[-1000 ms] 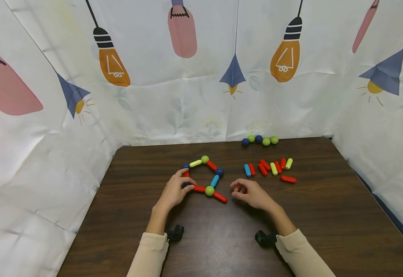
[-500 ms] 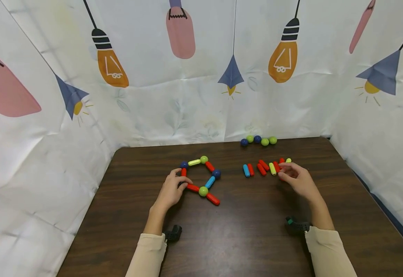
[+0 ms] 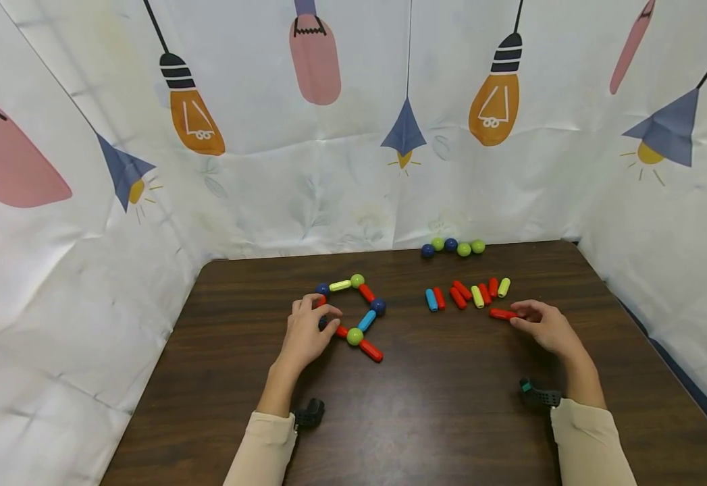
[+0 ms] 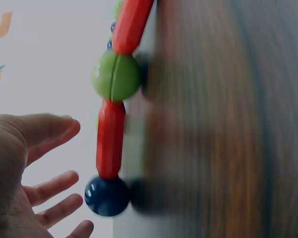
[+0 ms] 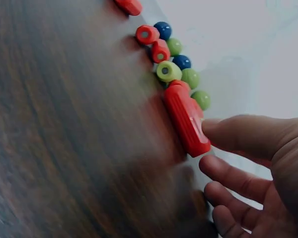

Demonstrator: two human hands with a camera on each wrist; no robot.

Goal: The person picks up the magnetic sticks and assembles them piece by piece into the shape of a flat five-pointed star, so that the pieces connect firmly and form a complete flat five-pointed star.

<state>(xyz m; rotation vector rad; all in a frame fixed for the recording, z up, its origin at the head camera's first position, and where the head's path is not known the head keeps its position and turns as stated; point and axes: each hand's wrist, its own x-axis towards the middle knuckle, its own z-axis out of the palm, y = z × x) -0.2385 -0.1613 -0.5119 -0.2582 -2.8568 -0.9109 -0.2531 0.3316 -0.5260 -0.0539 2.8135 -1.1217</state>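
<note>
In the head view, a ring of magnetic rods and balls lies on the table's left side, with a green ball (image 3: pixel 355 336) at its near corner and a red rod (image 3: pixel 371 350) sticking out from it. My left hand (image 3: pixel 304 332) hovers over the ring's left corner, fingers loosely bent; a navy ball (image 4: pixel 107 196) and another red rod (image 4: pixel 111 141) are beside its fingertips in the left wrist view. On the right, the thumb and index finger of my right hand (image 3: pixel 544 329) pinch the right end of a loose red magnetic rod (image 5: pixel 181 116), which lies low at the table.
Behind the right hand lie several loose rods: red, yellow, and a blue rod (image 3: pixel 431 300). Green and navy balls, including a green ball (image 3: pixel 464 250), line the back edge of the brown table (image 3: pixel 426 418). A printed white cloth (image 3: pixel 256 196) hangs behind.
My right hand has moved right, from beside the ring past the loose rods to the separate red rod, which it now pinches. The left hand stays at the ring, which has shifted slightly.
</note>
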